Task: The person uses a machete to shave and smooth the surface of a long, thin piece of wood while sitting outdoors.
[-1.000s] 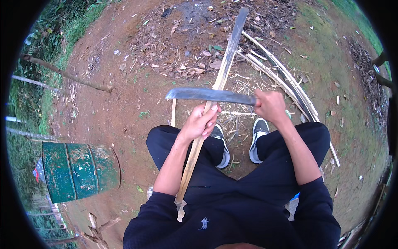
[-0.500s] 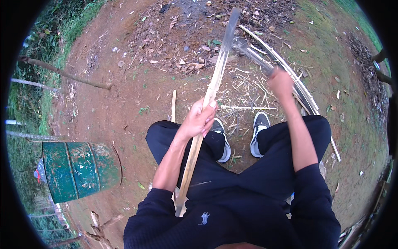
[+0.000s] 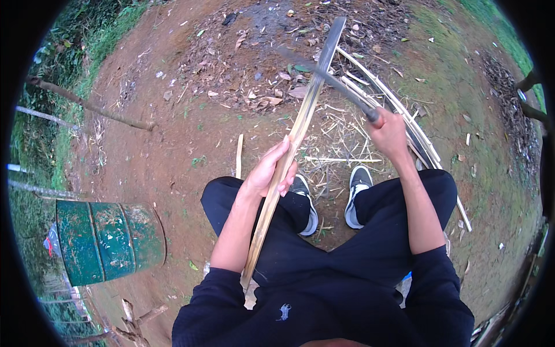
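Note:
A long, flat bamboo strip (image 3: 304, 115) slants up and away from beside my left hip, pale along most of its length and dark at its far end. My left hand (image 3: 267, 172) is closed around its middle, the thumb lying along the near face. In a fist, my right hand (image 3: 389, 135) grips the handle of a machete (image 3: 354, 99). The blade points left and crosses the strip near its far end; its tip is blurred by motion. Whether the edge touches the strip, I cannot tell.
Several split bamboo strips (image 3: 399, 107) lie on the right beyond my right knee. Thin shavings (image 3: 341, 136) litter the dirt past my shoes (image 3: 359, 194). At left stands a rusty green drum (image 3: 110, 240), with cut branches (image 3: 136, 321) nearer me. Dry leaves (image 3: 269, 101) cover the ground ahead.
The machete has swung left from the right side and now crosses the bamboo strip. The strip's far end has shifted slightly right, and my left hand's fingers have loosened a little around it.

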`<state>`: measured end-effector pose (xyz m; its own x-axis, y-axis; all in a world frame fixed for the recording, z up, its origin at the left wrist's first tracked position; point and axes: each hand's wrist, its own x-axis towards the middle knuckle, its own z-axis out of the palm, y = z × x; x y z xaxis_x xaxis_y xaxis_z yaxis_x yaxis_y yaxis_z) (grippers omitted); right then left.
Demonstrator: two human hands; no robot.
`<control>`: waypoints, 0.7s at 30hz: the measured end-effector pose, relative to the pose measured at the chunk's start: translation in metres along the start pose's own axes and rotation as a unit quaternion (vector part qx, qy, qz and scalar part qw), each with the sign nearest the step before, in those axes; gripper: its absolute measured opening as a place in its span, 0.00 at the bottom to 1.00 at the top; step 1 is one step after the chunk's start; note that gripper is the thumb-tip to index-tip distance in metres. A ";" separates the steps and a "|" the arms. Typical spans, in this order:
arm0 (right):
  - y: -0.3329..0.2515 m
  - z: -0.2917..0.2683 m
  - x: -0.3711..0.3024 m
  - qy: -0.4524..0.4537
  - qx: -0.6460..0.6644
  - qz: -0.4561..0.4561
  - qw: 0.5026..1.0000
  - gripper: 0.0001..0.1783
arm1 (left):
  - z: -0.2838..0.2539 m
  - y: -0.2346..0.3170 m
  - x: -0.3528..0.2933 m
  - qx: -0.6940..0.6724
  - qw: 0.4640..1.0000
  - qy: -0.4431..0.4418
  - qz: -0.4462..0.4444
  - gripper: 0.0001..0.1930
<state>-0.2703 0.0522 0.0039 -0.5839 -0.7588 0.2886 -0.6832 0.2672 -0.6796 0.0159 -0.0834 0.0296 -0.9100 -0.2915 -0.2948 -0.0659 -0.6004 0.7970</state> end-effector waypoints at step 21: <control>-0.025 0.040 -0.045 -0.124 -0.115 -0.200 0.965 0.08 | 0.022 -0.008 -0.013 0.160 0.983 0.088 0.031 0.27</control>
<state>-0.2095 0.0561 -0.0190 -0.1510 -0.9396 0.3073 -0.9278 0.0274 -0.3720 0.0189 -0.0584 0.0382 -0.8329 -0.4614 -0.3056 -0.1638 -0.3218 0.9325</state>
